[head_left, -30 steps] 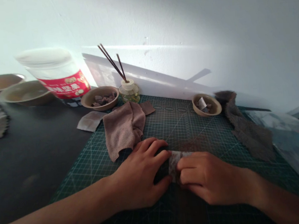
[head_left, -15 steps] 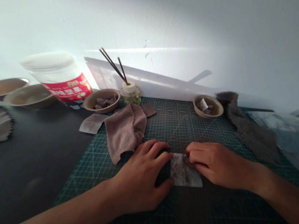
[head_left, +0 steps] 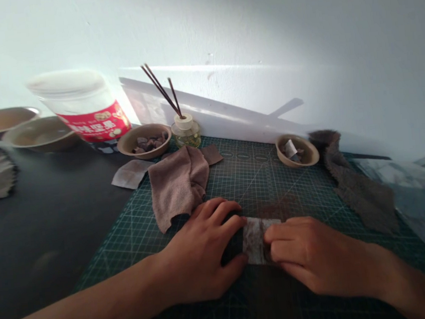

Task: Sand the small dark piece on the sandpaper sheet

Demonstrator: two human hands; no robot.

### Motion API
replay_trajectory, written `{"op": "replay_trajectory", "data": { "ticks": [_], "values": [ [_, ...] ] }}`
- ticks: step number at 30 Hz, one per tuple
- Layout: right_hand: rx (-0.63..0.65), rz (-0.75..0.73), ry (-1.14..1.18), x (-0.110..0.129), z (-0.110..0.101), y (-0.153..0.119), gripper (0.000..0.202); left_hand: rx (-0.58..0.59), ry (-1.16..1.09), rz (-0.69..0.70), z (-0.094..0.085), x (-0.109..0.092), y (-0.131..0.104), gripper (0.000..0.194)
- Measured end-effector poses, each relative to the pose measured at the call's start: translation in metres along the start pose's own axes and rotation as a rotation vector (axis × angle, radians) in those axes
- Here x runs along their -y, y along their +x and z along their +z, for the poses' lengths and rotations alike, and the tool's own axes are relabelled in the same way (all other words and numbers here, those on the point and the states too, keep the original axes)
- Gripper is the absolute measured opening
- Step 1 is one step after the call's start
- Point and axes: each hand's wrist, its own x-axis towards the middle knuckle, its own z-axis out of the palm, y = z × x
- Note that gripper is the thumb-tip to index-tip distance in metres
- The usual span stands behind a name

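Note:
A small pale grey sheet with dark brown smudges [head_left: 254, 241] lies flat on the green gridded cutting mat [head_left: 249, 188]. My left hand [head_left: 202, 253] rests at the sheet's left side with fingers spread, the index fingertip and thumb tip touching that edge. On the sheet's right half, my right hand [head_left: 308, 255] is closed, its fingertips pressed down onto the surface. Whatever sits between those fingers is hidden, though a dark smear shows just beside them. The hand also covers the sheet's lower right corner.
A brownish cloth [head_left: 177, 185] lies behind my left hand. Further back stand a bowl of dark lumps [head_left: 145, 141], a reed diffuser [head_left: 186, 132], a plastic tub [head_left: 91, 113] and a small bowl [head_left: 297, 150]. A dark grey cloth [head_left: 362, 192] lies at right.
My right hand has slid down the sheet toward me, uncovering its upper right corner and covering the lower right one. The left hand has stayed in place.

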Motion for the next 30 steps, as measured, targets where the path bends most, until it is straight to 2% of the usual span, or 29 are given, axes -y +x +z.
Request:
{"op": "replay_trajectory", "data": {
  "ticks": [3, 6, 9, 13, 15, 18, 20, 22, 24, 26, 28, 30],
  "values": [
    [-0.082, -0.035, -0.003, 0.001, 0.009, 0.011, 0.015, 0.001, 0.008, 0.001, 0.000, 0.000, 0.000, 0.044],
    [-0.177, 0.033, -0.056, -0.006, 0.009, 0.017, 0.015, 0.003, 0.012, 0.005, 0.000, -0.001, 0.000, 0.045],
    [-0.141, 0.091, -0.060, -0.011, 0.001, 0.014, 0.014, -0.003, 0.013, 0.008, 0.000, -0.001, 0.000, 0.046],
    [-0.061, -0.022, -0.029, -0.010, 0.002, 0.008, 0.014, 0.000, 0.013, 0.004, 0.000, -0.001, 0.000, 0.044],
    [-0.117, -0.034, -0.030, -0.010, 0.007, 0.011, 0.014, 0.001, 0.016, 0.005, 0.000, -0.001, 0.000, 0.046],
    [-0.218, 0.076, -0.074, -0.015, 0.006, 0.014, 0.014, 0.005, 0.023, 0.008, 0.000, -0.001, 0.001, 0.045],
    [-0.176, 0.116, -0.069, -0.017, 0.001, 0.012, 0.015, 0.007, 0.024, 0.005, 0.000, -0.001, 0.001, 0.044],
    [-0.083, 0.061, -0.017, -0.015, -0.001, 0.010, 0.014, 0.003, 0.023, 0.001, 0.000, -0.001, 0.002, 0.043],
    [-0.050, -0.018, 0.035, -0.012, 0.001, 0.008, 0.013, -0.001, 0.018, 0.002, 0.000, -0.001, 0.001, 0.044],
    [-0.106, -0.027, 0.037, -0.011, 0.005, 0.010, 0.013, 0.000, 0.015, 0.007, 0.001, -0.001, 0.000, 0.044],
    [-0.186, 0.047, 0.011, -0.012, 0.006, 0.012, 0.014, 0.001, 0.017, 0.011, 0.001, -0.001, -0.001, 0.045],
    [-0.191, 0.103, 0.003, -0.014, 0.005, 0.014, 0.015, -0.003, 0.021, 0.013, 0.000, -0.001, -0.001, 0.045]
  ]
}}
